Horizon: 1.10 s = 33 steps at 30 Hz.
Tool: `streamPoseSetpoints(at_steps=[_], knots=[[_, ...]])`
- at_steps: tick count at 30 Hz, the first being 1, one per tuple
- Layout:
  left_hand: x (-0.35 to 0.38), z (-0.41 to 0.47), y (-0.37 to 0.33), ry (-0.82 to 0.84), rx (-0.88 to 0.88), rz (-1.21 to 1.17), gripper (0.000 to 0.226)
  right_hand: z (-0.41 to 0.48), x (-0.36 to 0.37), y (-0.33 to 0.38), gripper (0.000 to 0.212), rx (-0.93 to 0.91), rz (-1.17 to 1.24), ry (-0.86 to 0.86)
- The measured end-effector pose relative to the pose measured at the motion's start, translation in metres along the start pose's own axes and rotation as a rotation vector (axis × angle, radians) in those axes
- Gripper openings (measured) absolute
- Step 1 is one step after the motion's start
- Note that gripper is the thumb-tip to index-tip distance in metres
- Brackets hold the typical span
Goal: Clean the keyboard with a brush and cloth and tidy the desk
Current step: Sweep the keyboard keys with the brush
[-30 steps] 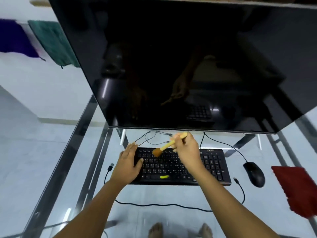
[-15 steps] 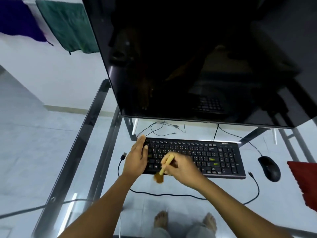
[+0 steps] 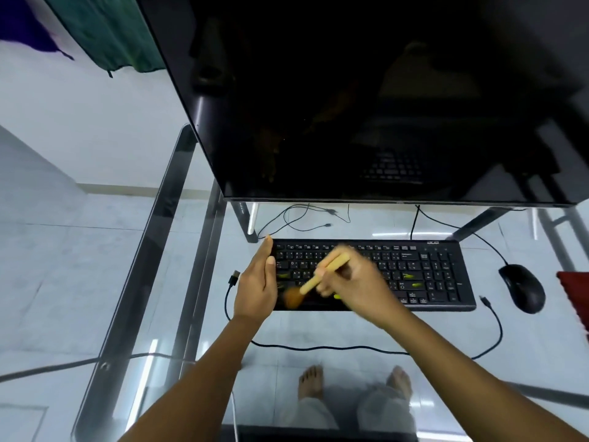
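A black keyboard [image 3: 427,272] lies on the glass desk [image 3: 318,327] below the monitor. My right hand [image 3: 357,287] grips a wooden-handled brush [image 3: 322,275]; its brown bristles touch the keyboard's lower left part and look blurred. My left hand [image 3: 258,283] rests against the keyboard's left end with straight fingers. Small yellow-green bits lie on the keys at the right and under my right hand. A red cloth [image 3: 575,291] shows at the right edge of the desk.
A big dark monitor [image 3: 366,97] hangs over the keyboard's far side. A black mouse [image 3: 522,287] sits right of the keyboard. Loose cables [image 3: 334,347] cross the glass in front and behind. Green and purple cloths [image 3: 105,30] hang at top left.
The brush went from the top key row down past the front edge, then back onto the lower left keys. My left hand stayed at the keyboard's left end. The camera shifted.
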State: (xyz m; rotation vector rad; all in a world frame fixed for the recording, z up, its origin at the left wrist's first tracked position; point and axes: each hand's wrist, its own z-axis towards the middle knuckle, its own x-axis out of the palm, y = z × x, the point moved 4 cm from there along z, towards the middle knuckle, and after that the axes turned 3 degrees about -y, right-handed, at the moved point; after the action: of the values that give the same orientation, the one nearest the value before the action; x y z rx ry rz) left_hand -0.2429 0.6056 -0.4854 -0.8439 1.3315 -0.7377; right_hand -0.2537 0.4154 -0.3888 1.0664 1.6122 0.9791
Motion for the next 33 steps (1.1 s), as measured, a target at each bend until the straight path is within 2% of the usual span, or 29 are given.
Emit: streamPoseSetpoints(at_steps=[1,2,4,5,6,7,9,10,13,14,17,20,22,24,27,28,31,33], knots=[[0.000,0.000,0.001,-0.003,0.006,0.012,0.052,-0.005,0.009,-0.003,0.004,0.002,-0.083,0.104],[0.000,0.000,0.001,-0.005,0.010,0.018,0.052,-0.006,0.012,-0.009,0.009,-0.029,-0.155,0.122],[0.002,0.001,0.000,0.006,0.013,0.014,0.050,0.000,-0.001,-0.013,0.011,-0.106,-0.266,-0.080],[0.002,0.001,-0.001,0.011,0.016,0.014,0.049,0.002,-0.010,-0.011,0.010,-0.140,-0.262,-0.218],[0.002,0.000,-0.001,0.013,0.023,0.021,0.049,0.004,-0.014,-0.010,0.009,-0.156,-0.231,-0.282],[0.002,0.000,-0.001,0.014,0.032,0.033,0.049,0.005,-0.014,-0.007,0.009,-0.134,-0.188,-0.272],[0.001,0.000,0.001,0.015,0.041,0.044,0.049,0.008,-0.004,-0.010,0.008,-0.026,-0.166,-0.066],[0.001,0.001,0.002,0.017,0.039,0.042,0.050,0.010,-0.004,-0.010,0.009,-0.017,-0.209,-0.040],[0.004,0.001,0.002,0.026,0.039,0.043,0.050,0.026,-0.025,-0.005,0.014,-0.113,-0.246,-0.293],[0.004,0.000,0.002,0.028,0.040,0.049,0.051,0.029,-0.026,-0.001,0.014,-0.123,-0.234,-0.308],[0.003,0.000,0.004,0.028,0.035,0.069,0.050,0.038,-0.011,0.005,0.011,-0.115,-0.306,-0.165],[0.004,0.001,0.004,0.039,0.025,0.061,0.050,0.051,-0.021,0.016,0.008,-0.188,-0.292,-0.381],[0.003,0.001,0.003,0.029,0.030,0.064,0.051,0.055,-0.009,0.020,0.009,-0.186,-0.231,-0.289],[0.003,0.001,0.005,0.022,0.027,0.068,0.052,0.054,0.010,0.017,0.015,-0.211,-0.309,-0.181],[0.004,0.002,0.004,0.036,0.021,0.061,0.054,0.050,0.011,0.011,0.022,-0.247,-0.315,-0.402],[0.004,0.002,0.004,0.035,0.030,0.059,0.054,0.050,0.012,0.011,0.018,-0.259,-0.321,-0.418],[0.003,0.001,0.004,0.032,0.024,0.049,0.056,0.050,0.027,0.009,0.012,-0.267,-0.339,-0.313],[0.003,0.000,0.004,0.038,0.004,0.034,0.058,0.048,0.015,0.008,0.015,-0.249,-0.297,-0.446]])
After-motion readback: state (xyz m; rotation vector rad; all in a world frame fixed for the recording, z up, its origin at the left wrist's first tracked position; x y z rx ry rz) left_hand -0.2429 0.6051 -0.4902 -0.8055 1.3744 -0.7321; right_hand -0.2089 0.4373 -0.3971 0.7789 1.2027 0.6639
